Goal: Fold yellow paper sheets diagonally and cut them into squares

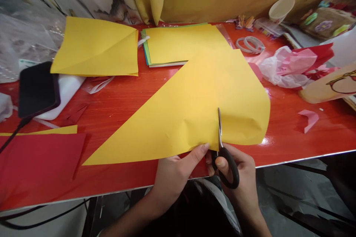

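A large yellow sheet of paper (167, 118) with a slanted left edge spreads over the front of the red table. My left hand (180, 170) pinches its near edge, thumb on top and fingers hidden beneath. In my right hand (241, 170) is a pair of scissors (229, 166) with black handles, my thumb through one loop. One blade lies over the paper, pointing away from me; the other blade is hidden underneath. The paper right of the blade bulges and curls up a little.
Yellow sheets (97, 48) and a paper stack (178, 44) lie at the back. A phone (39, 89) with a cable and red paper (41, 159) are at left. Tape rolls (250, 44), a paper cup (281, 9), pink tissue (294, 63) and a bottle (330, 85) stand or lie at right.
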The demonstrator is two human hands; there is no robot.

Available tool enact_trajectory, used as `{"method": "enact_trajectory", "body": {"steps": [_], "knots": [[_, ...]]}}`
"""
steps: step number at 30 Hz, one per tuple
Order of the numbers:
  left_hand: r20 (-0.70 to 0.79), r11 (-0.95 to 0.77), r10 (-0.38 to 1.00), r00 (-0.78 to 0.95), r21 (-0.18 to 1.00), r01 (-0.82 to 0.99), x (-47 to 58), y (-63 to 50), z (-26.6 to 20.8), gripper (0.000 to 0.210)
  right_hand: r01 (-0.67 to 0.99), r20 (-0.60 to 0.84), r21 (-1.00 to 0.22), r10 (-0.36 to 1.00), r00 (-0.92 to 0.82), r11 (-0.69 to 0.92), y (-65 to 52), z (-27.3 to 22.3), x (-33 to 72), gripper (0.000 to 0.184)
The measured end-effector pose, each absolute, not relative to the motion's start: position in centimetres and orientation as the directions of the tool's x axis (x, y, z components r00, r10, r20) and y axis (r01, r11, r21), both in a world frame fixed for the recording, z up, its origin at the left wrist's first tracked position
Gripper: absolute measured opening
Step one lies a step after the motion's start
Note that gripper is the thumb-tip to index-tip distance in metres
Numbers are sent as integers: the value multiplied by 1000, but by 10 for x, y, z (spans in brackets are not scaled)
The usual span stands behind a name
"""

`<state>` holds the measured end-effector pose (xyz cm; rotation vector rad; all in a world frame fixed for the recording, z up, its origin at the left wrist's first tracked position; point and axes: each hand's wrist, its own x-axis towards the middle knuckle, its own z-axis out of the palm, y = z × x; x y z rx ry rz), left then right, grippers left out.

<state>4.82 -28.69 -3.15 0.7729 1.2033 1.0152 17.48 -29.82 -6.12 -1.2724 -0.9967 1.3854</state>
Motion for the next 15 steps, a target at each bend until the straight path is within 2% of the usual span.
{"method": "enact_trajectory", "body": {"steps": [9,15], "knots": [[-355,364,932,76,911,-195,48,-285,-31,24,-168,-135,-977,991,21,-129,-297,-63,175,27],[-367,367,929,46,898,-242,49,-285,-35,15,-186,-175,-969,984,44,-164,-296,-62,174,25]]}}
